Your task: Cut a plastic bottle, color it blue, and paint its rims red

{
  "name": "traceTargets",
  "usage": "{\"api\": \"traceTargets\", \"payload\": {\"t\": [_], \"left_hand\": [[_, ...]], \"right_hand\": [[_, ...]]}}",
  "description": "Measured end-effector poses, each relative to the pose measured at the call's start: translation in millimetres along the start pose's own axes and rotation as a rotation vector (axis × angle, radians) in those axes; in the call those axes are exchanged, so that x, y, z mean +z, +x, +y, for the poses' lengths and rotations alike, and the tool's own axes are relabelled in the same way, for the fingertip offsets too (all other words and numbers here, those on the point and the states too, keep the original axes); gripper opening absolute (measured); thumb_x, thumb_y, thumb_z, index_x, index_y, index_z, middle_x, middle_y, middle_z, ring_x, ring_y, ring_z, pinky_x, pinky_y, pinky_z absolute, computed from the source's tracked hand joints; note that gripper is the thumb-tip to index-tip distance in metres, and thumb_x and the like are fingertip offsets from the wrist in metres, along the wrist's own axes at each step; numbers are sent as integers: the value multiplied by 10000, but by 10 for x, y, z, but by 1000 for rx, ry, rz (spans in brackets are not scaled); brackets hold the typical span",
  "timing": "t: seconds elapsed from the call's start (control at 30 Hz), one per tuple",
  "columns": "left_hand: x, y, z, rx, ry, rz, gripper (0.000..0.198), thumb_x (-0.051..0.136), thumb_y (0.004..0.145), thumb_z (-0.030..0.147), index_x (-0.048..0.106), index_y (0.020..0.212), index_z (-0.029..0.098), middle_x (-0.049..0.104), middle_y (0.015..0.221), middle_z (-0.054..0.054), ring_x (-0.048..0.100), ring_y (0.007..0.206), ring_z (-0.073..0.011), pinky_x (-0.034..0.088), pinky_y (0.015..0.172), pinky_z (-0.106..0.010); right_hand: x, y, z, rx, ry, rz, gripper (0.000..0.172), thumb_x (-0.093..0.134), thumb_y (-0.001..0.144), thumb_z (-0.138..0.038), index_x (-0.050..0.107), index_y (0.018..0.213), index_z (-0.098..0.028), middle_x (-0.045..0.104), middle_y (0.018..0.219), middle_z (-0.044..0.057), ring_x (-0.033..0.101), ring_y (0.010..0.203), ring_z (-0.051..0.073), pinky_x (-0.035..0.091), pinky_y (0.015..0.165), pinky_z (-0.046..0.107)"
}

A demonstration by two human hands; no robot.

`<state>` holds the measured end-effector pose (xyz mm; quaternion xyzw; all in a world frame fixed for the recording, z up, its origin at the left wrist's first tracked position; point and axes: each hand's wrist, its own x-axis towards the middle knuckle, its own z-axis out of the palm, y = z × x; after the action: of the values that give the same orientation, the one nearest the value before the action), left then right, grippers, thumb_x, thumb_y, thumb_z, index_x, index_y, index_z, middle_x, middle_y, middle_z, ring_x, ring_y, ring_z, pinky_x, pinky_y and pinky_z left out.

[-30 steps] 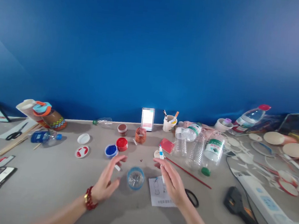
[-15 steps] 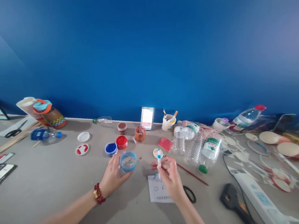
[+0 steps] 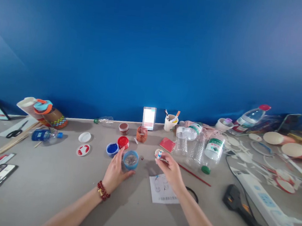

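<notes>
My left hand (image 3: 115,172) curves around the near left side of a small clear cup with a blue rim (image 3: 130,160), thumb in front and fingers behind. The cup looks upright, and its inside appears greyish. In my right hand (image 3: 170,170) is a white marker pen with a blue band (image 3: 159,155), pinched between thumb and fingers and seen nearly end-on. A small round disc (image 3: 157,152) lies just behind it. Below that hand is a white paper with line drawings (image 3: 160,189). Open jars of blue paint (image 3: 112,149) and red paint (image 3: 123,142) stand behind the cup.
Brown paint (image 3: 123,128), an orange jar (image 3: 141,134) and a pen cup (image 3: 170,123) stand farther back. Clear plastic bottles (image 3: 197,146), a thin red stick (image 3: 195,175), a glue gun (image 3: 238,203) and a power strip (image 3: 263,200) occupy the right. Scissors (image 3: 15,131) lie left.
The marker pen has tipped from upright to nearly end-on, and my right fingers have closed in around it. The cup has shifted slightly toward the right, with my left hand still around it.
</notes>
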<state>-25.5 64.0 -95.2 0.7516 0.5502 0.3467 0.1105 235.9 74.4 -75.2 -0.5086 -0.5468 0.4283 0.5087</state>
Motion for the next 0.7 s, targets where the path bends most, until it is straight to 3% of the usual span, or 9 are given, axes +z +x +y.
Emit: {"api": "traceTargets", "payload": {"t": [0.17, 0.3, 0.4, 0.53, 0.63, 0.7], "left_hand": [[-85, -56, 11, -20, -47, -29, 1074, 810, 722, 456, 145, 1538, 243, 533, 1420, -196, 596, 1227, -364, 527, 962, -515], [-194, -156, -11, 70, -2, 19, 1044, 753, 752, 553, 149, 1539, 225, 501, 1433, -224, 576, 1236, -383, 520, 957, -539], [-290, -227, -5, 202, 94, 156, 1049, 749, 739, 586, 182, 1529, 196, 482, 1431, -247, 506, 1299, -413, 469, 1015, -580], [-374, -297, 26, 400, 194, 408, 1001, 763, 691, 634, 262, 1458, 229, 548, 1323, -216, 564, 1213, -401, 472, 998, -587], [-415, -315, 64, 467, 207, 492, 908, 753, 673, 671, 341, 1369, 259, 608, 1207, -168, 612, 1136, -378, 486, 972, -586], [-454, -307, 100, 510, 178, 498, 759, 774, 714, 586, 424, 1307, 268, 658, 1122, -131, 649, 1071, -338, 510, 946, -547]], "right_hand": [[49, 30, -18, -10, -7, -6, 375, 693, 810, -539, 704, 950, -191, 736, 1033, 107, 694, 937, 252, 561, 893, 385], [46, 4, -58, -3, -3, -4, 377, 695, 808, -533, 702, 947, -182, 740, 1049, 118, 693, 919, 249, 572, 871, 386], [48, -26, -103, 8, 8, -5, 365, 697, 811, -517, 700, 957, -182, 740, 1054, 118, 693, 895, 239, 585, 839, 378], [75, -43, -157, 26, 17, -13, 321, 700, 810, -485, 699, 943, -192, 739, 1065, 108, 697, 845, 217, 587, 833, 378], [89, -35, -165, 25, 19, -7, 313, 701, 808, -474, 701, 944, -192, 732, 1074, 109, 687, 893, 224, 578, 854, 381], [76, -25, -161, 20, 19, 0, 321, 707, 803, -477, 708, 943, -188, 728, 1082, 113, 680, 899, 225, 576, 855, 380]]}}
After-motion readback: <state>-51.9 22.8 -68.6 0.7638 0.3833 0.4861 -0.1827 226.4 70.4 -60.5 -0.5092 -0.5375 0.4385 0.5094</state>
